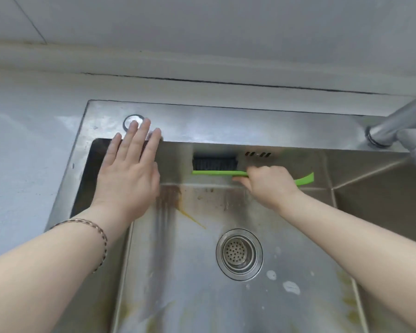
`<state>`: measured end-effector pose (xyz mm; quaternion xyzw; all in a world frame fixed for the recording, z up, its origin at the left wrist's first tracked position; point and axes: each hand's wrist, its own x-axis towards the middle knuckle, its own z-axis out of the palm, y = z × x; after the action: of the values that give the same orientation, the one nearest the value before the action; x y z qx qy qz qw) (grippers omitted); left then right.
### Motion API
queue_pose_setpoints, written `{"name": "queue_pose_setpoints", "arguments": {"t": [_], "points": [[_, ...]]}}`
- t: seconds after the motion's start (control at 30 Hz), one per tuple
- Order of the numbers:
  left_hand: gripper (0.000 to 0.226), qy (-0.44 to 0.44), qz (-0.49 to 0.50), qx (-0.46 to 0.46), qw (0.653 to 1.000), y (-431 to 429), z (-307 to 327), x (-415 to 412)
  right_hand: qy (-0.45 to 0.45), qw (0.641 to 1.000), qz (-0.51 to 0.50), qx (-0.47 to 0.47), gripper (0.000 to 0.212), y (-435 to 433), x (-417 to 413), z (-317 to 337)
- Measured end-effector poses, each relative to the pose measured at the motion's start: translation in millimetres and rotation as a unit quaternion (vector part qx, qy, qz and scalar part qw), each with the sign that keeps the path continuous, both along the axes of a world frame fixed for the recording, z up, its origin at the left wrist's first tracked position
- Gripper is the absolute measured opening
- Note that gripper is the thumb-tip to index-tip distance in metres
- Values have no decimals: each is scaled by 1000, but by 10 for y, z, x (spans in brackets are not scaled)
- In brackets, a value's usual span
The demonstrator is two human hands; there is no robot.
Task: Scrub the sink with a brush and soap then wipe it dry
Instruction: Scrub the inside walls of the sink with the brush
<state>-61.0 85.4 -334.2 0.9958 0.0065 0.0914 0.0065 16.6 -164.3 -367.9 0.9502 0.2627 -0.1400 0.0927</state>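
Two bare forearms enter from the lower corners, both cut off by the frame edges. At far left lies the pale grey surface [22,152], matt and faintly blotched. A thin braided bracelet [99,234] circles the left wrist. The left hand [127,174] is spread flat, fingers straight and close together. Its fingertips lie over the back left rim of the steel sink [202,126] and hide part of a round metal cap [130,121] set in that rim. Whether the palm touches the dark left wall below it cannot be told.

Just right of that hand, a brown rusty stain [168,195] streaks down the brushed steel floor, with a yellowish line trailing from it. The brush [216,168] sits in the upper middle of the frame, its block of black bristles against the sink's back wall and its flat green plastic handle running to the right. Below it, in the basin floor, is the round perforated drain strainer [239,254].

The right hand [269,186] is curled round the handle; its fingers are mostly hidden behind its own back, and only the handle's curved tail pokes out past it. Small dark overflow slots [257,154] show above the knuckles. White blobs [291,287] dot the floor at lower right; what they are is unclear. A shiny, blurred faucet [399,126] is cut off by the right edge.
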Motion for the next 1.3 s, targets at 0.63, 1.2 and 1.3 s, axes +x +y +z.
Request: {"name": "queue_pose_setpoints", "arguments": {"t": [0.63,1.2,1.3], "points": [[68,-18,-14,-70,997,-709,-125,190,-1,1000,25,-11,51,-542,114,113],[34,-40,-94,-156,982,-1312,282,934,-15,516,-638,572,25,-397,-784,-395],[39,-10,-140,-164,976,-1392,230,1111,-4,459,-638,618,45,-236,-620,-388]]}}
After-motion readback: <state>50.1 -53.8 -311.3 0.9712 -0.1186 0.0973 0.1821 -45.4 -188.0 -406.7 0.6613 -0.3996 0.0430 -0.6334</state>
